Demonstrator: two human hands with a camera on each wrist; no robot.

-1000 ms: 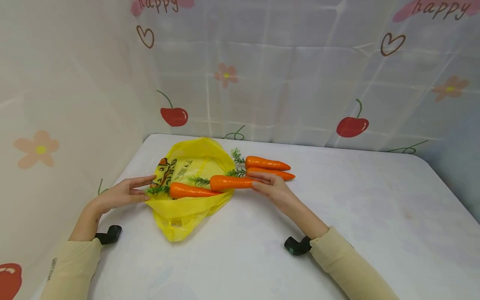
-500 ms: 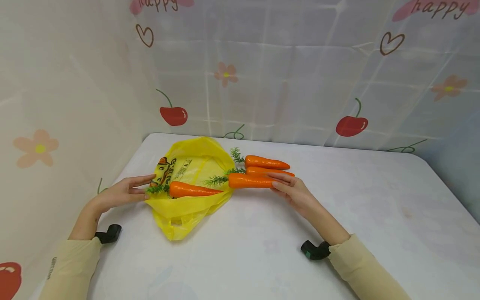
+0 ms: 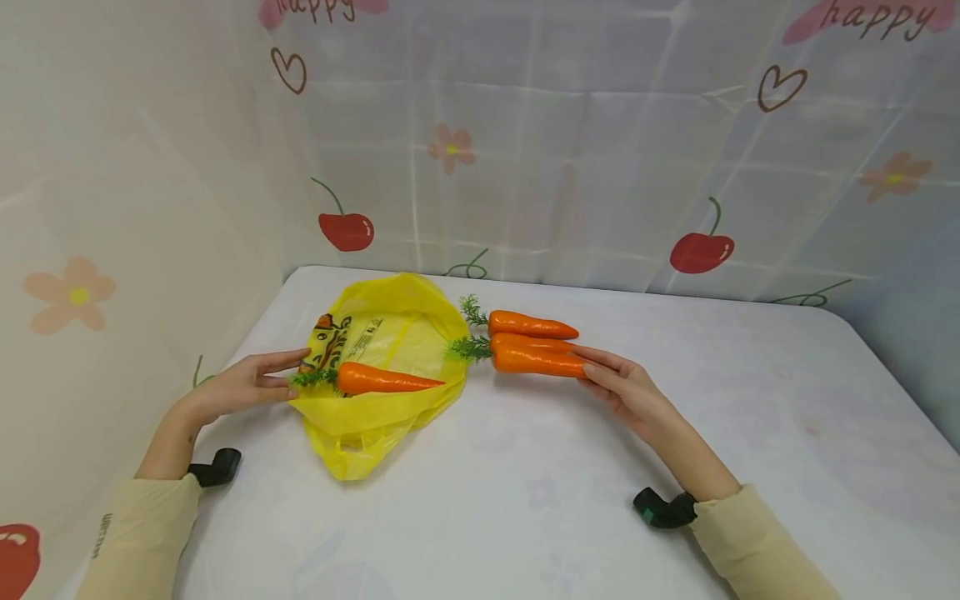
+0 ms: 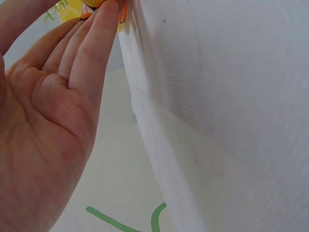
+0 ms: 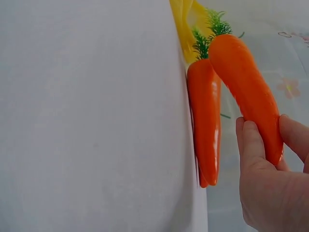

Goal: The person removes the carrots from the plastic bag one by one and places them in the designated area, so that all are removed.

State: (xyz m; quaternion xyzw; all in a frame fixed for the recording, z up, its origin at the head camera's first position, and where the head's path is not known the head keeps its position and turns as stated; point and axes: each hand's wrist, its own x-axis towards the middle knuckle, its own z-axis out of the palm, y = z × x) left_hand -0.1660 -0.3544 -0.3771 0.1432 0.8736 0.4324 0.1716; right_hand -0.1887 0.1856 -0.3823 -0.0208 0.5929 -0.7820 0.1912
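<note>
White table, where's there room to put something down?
Bare white table: right of the right hand, and the front middle between both sleeves, nearer than the yellow plastic bag. Crowded: around the bag, by the left hand and carrots.

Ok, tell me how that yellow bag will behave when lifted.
The yellow bag is probably floppy, since its sides crease and sag. It is likely light for its size, as the plastic looks thin. Lifted by one edge, it could let the carrot lying at its opening slip out.
</note>
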